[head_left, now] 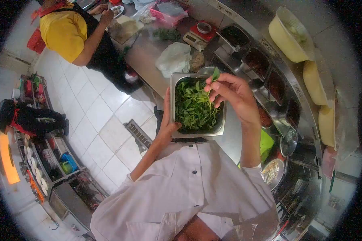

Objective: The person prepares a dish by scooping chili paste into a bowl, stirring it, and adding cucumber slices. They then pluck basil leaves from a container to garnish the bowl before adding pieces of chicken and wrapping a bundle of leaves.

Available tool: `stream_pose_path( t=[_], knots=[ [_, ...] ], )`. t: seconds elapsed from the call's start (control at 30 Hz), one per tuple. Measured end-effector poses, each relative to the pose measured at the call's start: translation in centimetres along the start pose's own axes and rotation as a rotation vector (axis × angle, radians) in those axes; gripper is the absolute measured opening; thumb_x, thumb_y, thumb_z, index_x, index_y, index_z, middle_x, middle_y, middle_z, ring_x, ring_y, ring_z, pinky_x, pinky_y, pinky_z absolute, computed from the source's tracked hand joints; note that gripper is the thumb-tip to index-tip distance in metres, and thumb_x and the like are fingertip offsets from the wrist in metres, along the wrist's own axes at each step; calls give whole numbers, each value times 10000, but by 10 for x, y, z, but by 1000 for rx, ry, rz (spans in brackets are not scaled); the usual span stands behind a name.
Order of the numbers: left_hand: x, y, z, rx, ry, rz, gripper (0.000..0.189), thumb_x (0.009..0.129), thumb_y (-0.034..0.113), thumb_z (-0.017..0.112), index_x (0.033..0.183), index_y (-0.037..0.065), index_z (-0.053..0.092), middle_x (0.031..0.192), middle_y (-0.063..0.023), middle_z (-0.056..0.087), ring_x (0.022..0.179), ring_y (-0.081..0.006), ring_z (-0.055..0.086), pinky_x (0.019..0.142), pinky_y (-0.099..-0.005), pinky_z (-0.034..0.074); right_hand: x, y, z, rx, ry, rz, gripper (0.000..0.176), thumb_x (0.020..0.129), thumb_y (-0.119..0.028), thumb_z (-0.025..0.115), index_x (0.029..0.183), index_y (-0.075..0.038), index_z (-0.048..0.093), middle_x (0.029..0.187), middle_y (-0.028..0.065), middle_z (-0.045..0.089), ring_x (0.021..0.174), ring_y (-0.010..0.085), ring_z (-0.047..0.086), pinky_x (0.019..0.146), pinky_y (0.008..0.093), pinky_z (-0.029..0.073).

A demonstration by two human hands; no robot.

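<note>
My left hand (167, 126) grips the near left side of a square metal container (172, 96), its thumb over the rim. Fresh green leafy herbs (192, 106) on thin stems fill the container. Above its right side, my right hand (238, 94) pinches a small herb sprig (215, 75) between thumb and fingers. The sprig's leaf points upward, and its stem hangs toward the herbs below. The container is held close in front of my light-coloured shirt, by the steel counter's edge.
On the steel counter (149, 60) lie a white plastic bag (174, 58) and a red kitchen scale (202, 31). Metal trays of dark food (256, 62) line the right, below yellow tubs (291, 34). A co-worker in a yellow shirt (64, 34) stands upper left; another person (32, 116) is at left.
</note>
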State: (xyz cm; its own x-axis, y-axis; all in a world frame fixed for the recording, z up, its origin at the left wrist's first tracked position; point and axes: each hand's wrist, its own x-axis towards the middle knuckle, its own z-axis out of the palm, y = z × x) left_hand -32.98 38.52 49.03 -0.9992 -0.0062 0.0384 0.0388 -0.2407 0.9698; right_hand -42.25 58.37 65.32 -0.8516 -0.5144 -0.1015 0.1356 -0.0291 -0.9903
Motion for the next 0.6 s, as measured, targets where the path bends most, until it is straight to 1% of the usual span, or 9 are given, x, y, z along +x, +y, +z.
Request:
stream_pose_path(
  t=[0.07,0.13,0.17,0.23,0.37,0.43,0.47,0.53,0.6],
  knots=[
    [-1,-3,0,8,5,-11,1239,458,293,562,1565,114,36,1614,-145,71,1491,-289,33,1200,-406,14,-2,6,0,-2,-9,7,206,922,-160,654,1088,-40,671,933,48,714,695,107,637,574,243,496],
    [-3,-1,2,89,48,26,1242,452,281,560,1564,112,35,1612,-142,79,1490,-291,45,1201,-404,20,-8,15,0,-718,255,-180,250,890,-131,670,1134,-76,656,921,74,709,668,163,647,580,295,507],
    [-3,0,2,90,51,27,1242,452,281,560,1564,112,35,1612,-142,79,1490,-291,45,1201,-404,20,-12,10,5,-718,252,-180,250,890,-131,670,1134,-76,656,921,74,709,668,163,647,580,295,507],
    [-3,0,3,33,49,59,1248,444,278,562,1565,120,36,1612,-139,81,1489,-291,53,1201,-406,27,-25,-9,21,-822,540,-257,241,856,-127,692,1093,-96,663,891,95,693,665,217,653,601,341,514],
    [-5,13,6,-15,33,-56,1257,435,278,564,1567,131,37,1610,-138,84,1488,-290,58,1202,-407,36,-36,-16,30,-819,543,-272,174,858,-166,695,1012,-91,669,834,82,679,673,247,655,612,370,513],
    [-7,18,10,-91,41,-70,1252,437,282,564,1567,131,46,1608,-142,91,1487,-288,60,1201,-409,41,-32,-2,27,-1104,404,-277,172,841,-205,711,964,-91,672,783,77,652,671,264,650,601,379,502],
    [-7,18,10,-90,38,-68,1252,437,282,564,1567,131,46,1608,-142,91,1487,-288,60,1201,-409,41,-29,6,28,-1212,386,-185,182,828,-224,718,953,-97,680,756,72,639,660,280,639,586,394,489],
    [-8,17,8,-3,49,-94,1246,443,283,566,1566,124,51,1607,-144,96,1489,-286,54,1201,-407,45,-24,24,21,-1196,350,-220,182,819,-224,724,941,-95,683,750,74,637,659,278,637,584,398,488],
    [-7,18,11,1,43,-1,1246,444,282,567,1565,120,48,1608,-143,91,1490,-286,48,1201,-407,43,-23,22,19,-1180,303,-260,181,811,-224,730,930,-94,686,744,75,634,657,276,636,582,401,486]
  ],
)
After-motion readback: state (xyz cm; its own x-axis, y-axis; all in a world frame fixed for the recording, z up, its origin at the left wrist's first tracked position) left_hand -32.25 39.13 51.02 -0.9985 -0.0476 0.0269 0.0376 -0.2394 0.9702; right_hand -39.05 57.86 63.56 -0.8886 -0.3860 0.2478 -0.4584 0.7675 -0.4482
